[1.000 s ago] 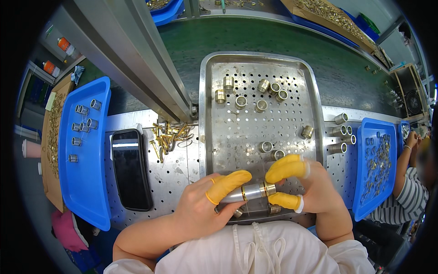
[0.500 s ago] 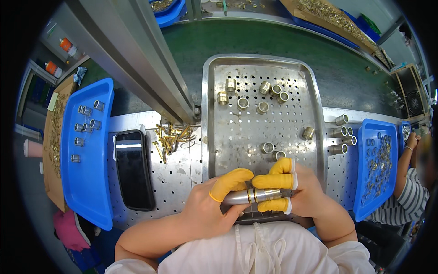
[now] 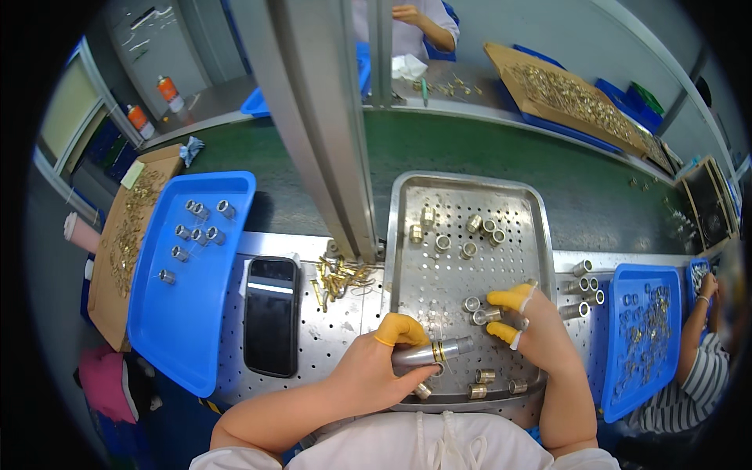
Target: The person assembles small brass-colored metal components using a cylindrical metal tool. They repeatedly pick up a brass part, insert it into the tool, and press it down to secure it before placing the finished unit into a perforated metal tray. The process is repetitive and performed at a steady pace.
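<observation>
My left hand (image 3: 368, 364) is closed around a silver metal rod (image 3: 419, 355) with thin gold-coloured bands near its narrower end, held above the near part of a perforated steel tray (image 3: 394, 274). Yellow finger covers sit on some fingertips of both hands. Over the tray's right half, my right hand (image 3: 531, 323) has its thumb and forefinger apart on either side of a short metal sleeve (image 3: 486, 316); firm contact does not show. Another sleeve (image 3: 471, 304) stands just beside it. More sleeves lie at the tray's far side and near edge, including one (image 3: 486, 376) near me.
Left are a phone (image 3: 271, 317), brass-coloured pieces (image 3: 337, 278) and a blue tray (image 3: 176, 337) of sleeves. A metal post (image 3: 325, 133) rises behind. Right are loose sleeves (image 3: 583, 286), another blue tray (image 3: 623, 392) of small parts, and a person's striped sleeve (image 3: 701, 384).
My right hand has come off the rod's end and moved outward to the sleeve in the tray. My left hand keeps the rod. The view has shifted, showing more of the far side.
</observation>
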Demonstrator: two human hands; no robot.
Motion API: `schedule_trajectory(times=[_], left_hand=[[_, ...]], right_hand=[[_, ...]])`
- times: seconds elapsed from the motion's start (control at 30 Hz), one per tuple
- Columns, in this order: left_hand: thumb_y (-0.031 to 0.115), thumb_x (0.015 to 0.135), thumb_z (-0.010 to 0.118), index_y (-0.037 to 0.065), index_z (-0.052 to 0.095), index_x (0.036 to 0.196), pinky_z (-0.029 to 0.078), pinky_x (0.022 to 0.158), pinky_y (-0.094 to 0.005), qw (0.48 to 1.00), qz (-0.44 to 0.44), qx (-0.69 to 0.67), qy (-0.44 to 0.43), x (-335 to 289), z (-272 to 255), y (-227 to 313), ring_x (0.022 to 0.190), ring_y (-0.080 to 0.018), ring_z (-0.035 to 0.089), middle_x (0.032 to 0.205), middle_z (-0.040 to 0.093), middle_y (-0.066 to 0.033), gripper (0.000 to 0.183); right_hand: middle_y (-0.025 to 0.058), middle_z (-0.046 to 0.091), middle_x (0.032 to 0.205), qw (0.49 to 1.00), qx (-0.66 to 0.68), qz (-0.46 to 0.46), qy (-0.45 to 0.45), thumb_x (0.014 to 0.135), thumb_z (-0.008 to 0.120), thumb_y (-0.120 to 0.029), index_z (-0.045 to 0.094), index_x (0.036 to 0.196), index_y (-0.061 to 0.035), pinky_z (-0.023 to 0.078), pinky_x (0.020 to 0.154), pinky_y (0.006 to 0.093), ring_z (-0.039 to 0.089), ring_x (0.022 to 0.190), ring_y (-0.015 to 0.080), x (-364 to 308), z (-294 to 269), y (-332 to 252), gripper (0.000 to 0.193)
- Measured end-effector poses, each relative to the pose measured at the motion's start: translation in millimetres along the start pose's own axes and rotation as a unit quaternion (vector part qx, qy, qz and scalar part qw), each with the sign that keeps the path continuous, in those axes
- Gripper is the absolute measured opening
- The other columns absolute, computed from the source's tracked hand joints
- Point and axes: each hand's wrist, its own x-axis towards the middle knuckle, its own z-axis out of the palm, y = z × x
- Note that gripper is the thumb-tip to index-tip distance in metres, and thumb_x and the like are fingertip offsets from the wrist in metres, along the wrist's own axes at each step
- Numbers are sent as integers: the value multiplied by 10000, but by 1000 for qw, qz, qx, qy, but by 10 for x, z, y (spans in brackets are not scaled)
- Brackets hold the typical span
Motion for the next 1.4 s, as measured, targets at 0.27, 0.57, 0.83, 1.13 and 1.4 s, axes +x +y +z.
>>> schedule_trajectory(times=[0.27,0.57,0.83,1.13,1.4], left_hand=[[82,689,723,36,426,912,446,769,-267,1000,0,-2,-12,317,9,156,837,-119,552,883,581,-79,374],[171,664,706,30,538,987,458,744,-338,984,125,111,64,3040,447,918,846,-263,600,919,619,-156,391],[256,703,634,62,516,1160,461,823,-373,835,39,545,55,4402,687,1551,991,-265,572,1070,596,-125,511],[180,731,617,17,506,1140,463,691,-318,955,95,262,103,4012,523,861,817,-223,604,944,618,-159,454],[184,670,668,8,531,976,451,715,-335,970,223,-64,73,2003,736,897,788,-247,576,856,589,-151,379]], right_hand=[[103,581,865,992,24,-98,74,680,698,-124,609,985,-67,430,733,339,517,813,279,-144,-201,-116,323],[75,556,789,989,-47,-131,57,733,644,-183,602,970,-88,434,718,340,519,766,246,-197,-111,137,259],[48,538,803,986,-81,-133,57,687,628,-99,600,898,-80,431,724,323,507,810,224,-226,-173,292,214],[57,542,774,982,-125,-141,32,694,615,-152,631,815,-92,433,705,324,511,787,231,-121,-82,265,137],[131,579,754,980,-84,-130,122,677,651,-106,619,786,-21,431,655,379,534,728,314,-204,-101,209,142]])
